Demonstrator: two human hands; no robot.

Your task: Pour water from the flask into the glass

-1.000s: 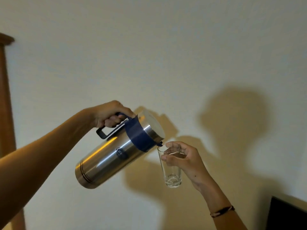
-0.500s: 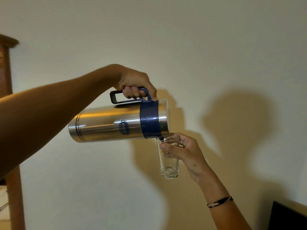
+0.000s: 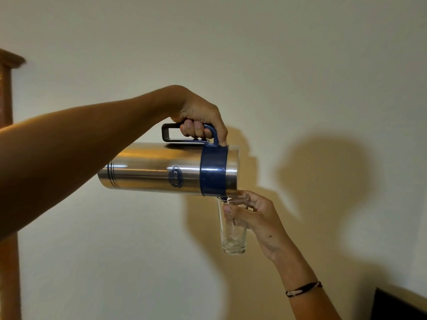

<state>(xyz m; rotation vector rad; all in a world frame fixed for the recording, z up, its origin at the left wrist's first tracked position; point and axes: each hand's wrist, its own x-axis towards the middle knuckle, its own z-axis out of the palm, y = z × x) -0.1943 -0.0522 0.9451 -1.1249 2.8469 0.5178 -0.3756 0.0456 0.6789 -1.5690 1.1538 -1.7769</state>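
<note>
The steel flask is being held almost level in the air by the left hand, whose fingers are being kept curled through its dark handle. Its blue-collared mouth is being rested over the rim of the glass. The glass is being gripped upright just below by the right hand, fingers wrapped round it, before a pale wall.

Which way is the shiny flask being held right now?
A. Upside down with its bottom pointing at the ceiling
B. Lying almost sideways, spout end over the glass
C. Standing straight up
B: the flask lies nearly level, held by its handle in the left hand, with its blue spout end just above the rim of the glass in the right hand.
</note>
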